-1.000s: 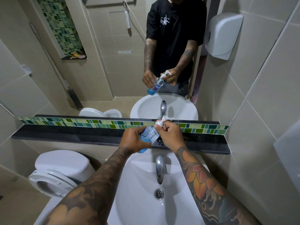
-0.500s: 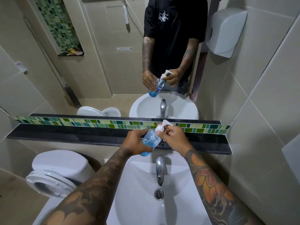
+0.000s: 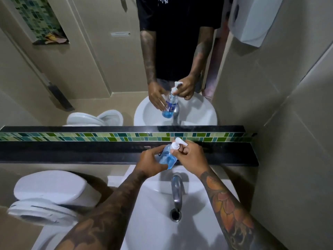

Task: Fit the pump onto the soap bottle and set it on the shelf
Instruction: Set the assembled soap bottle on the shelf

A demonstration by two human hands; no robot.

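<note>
The left hand [image 3: 151, 162] wraps the clear plastic soap bottle of blue liquid [image 3: 166, 157], steadying it above the white basin's back rim [image 3: 194, 183]. The right hand [image 3: 191, 156] pinches the white pump [image 3: 177, 144], seemingly to twist it, near the black shelf's front edge [image 3: 90, 159].

Beige-tiled bathroom wall [image 3: 297, 123], mirror [image 3: 100, 69]

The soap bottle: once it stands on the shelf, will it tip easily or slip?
The soap bottle looks tall and narrow, partly filled with blue liquid, so probably fairly stable. The white pump adds top weight; a nudge might tip it. The dark shelf looks glossy, so it may slide.
</note>
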